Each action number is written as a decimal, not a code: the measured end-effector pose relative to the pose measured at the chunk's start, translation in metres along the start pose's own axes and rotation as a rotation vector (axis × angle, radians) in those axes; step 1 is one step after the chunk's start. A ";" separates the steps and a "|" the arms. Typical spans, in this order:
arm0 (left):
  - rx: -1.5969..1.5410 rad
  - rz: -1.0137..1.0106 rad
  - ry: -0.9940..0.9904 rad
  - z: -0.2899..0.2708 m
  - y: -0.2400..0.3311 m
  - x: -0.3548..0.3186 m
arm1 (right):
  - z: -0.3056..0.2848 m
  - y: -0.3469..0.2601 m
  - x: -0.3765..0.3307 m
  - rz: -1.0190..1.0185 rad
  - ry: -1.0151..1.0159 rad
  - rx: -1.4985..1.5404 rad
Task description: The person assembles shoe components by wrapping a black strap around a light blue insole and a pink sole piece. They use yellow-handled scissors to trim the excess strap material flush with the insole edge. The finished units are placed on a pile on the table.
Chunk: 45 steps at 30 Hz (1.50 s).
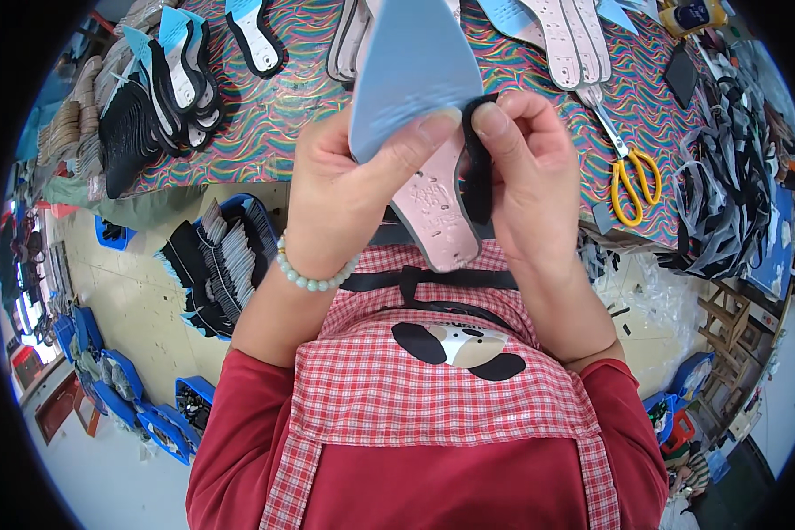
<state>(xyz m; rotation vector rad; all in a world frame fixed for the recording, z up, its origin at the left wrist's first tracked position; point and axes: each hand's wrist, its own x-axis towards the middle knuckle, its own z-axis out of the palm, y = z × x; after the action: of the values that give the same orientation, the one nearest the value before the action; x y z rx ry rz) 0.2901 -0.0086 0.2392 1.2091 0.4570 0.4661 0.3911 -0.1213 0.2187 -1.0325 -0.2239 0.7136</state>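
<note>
My left hand (331,199) is closed around a shoe insole (437,221), its thumb pressed on the top face. The insole has a broad pale blue front part pointing away from me and a narrow pink heel part toward me, with small holes and marks. In my right hand (534,172), thumb and finger pinch a black fabric strip (478,181) at the insole's right edge. The strip hangs down beside the pink part. Whether it is stuck along the whole edge I cannot tell. Several more pink insoles (561,44) lie at the table's far right.
On the patterned tablecloth (318,132), black-edged insoles (181,75) are piled at left. Yellow-handled scissors (632,172) lie at right, beside heaped black and grey strips (724,194). A blue basket (256,225) of insoles stands on the floor at left, near other blue bins (163,433).
</note>
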 end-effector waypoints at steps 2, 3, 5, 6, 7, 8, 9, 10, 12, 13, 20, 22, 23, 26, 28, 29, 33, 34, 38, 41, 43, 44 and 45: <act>0.162 0.113 0.007 0.002 0.003 -0.003 | -0.002 0.007 0.000 -0.298 0.010 -0.265; 0.242 0.170 0.010 0.003 0.005 -0.003 | -0.002 0.008 0.000 -0.448 0.017 -0.398; 0.360 0.308 -0.088 -0.003 0.006 0.007 | -0.005 -0.007 0.000 -0.564 -0.093 -0.687; 0.418 0.374 -0.138 -0.007 0.006 0.016 | -0.008 -0.016 0.005 -0.591 -0.172 -0.779; 0.478 0.427 -0.187 -0.009 0.006 0.021 | -0.011 -0.026 0.005 -0.605 -0.250 -0.868; 0.438 0.473 -0.279 -0.011 0.006 0.034 | -0.012 -0.034 0.015 -0.641 -0.376 -0.947; 0.360 0.382 -0.369 -0.011 0.011 0.031 | -0.011 -0.035 0.011 -0.475 -0.426 -0.824; 0.288 0.310 -0.459 -0.013 0.021 0.035 | -0.008 -0.038 0.012 -0.331 -0.476 -0.700; 0.098 0.326 -0.471 -0.004 0.027 0.034 | 0.000 -0.038 0.003 -0.125 -0.469 -0.516; 0.012 0.294 -0.440 -0.001 0.028 0.030 | 0.003 -0.033 -0.005 -0.069 -0.408 -0.450; -0.104 0.310 -0.188 0.008 0.032 0.002 | -0.002 -0.010 -0.027 -0.271 -0.273 -0.243; -0.056 0.298 -0.191 0.009 0.038 0.000 | -0.006 -0.007 -0.028 -0.308 -0.304 -0.354; -0.033 0.293 -0.194 0.010 0.041 0.000 | -0.007 -0.008 -0.028 -0.324 -0.317 -0.384; -0.023 0.294 -0.221 0.010 0.043 0.002 | -0.006 -0.008 -0.027 -0.283 -0.370 -0.303; -0.024 0.261 -0.229 0.008 0.040 0.007 | -0.013 -0.008 -0.031 -0.099 -0.366 -0.276; -0.021 0.248 -0.234 0.008 0.038 0.010 | -0.011 -0.009 -0.029 -0.033 -0.354 -0.282; -0.220 -0.041 -0.256 0.012 0.029 0.034 | -0.003 -0.010 -0.018 0.038 -0.259 -0.445; -0.280 -0.085 -0.177 0.016 0.033 0.036 | -0.003 -0.010 -0.013 -0.048 -0.228 -0.543; 0.203 0.300 -0.056 0.023 -0.023 0.029 | -0.004 -0.004 0.007 -0.596 -0.123 -1.056; -0.060 -0.065 -0.043 0.019 -0.008 0.025 | -0.002 -0.002 0.001 -0.639 -0.174 -1.070; -0.136 -0.040 -0.057 0.015 0.001 0.025 | -0.017 -0.016 0.011 -0.666 -0.346 -1.067; -0.172 -0.032 -0.070 0.015 0.004 0.025 | -0.029 -0.025 0.011 -0.471 -0.304 -0.938; -0.195 -0.069 -0.114 0.016 0.002 0.026 | -0.027 -0.028 0.016 -0.359 -0.274 -0.819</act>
<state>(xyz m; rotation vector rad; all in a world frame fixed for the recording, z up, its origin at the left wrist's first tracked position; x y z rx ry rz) 0.3196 -0.0054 0.2439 1.0223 0.3460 0.3711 0.4284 -0.1388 0.2260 -1.6080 -0.9720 0.4238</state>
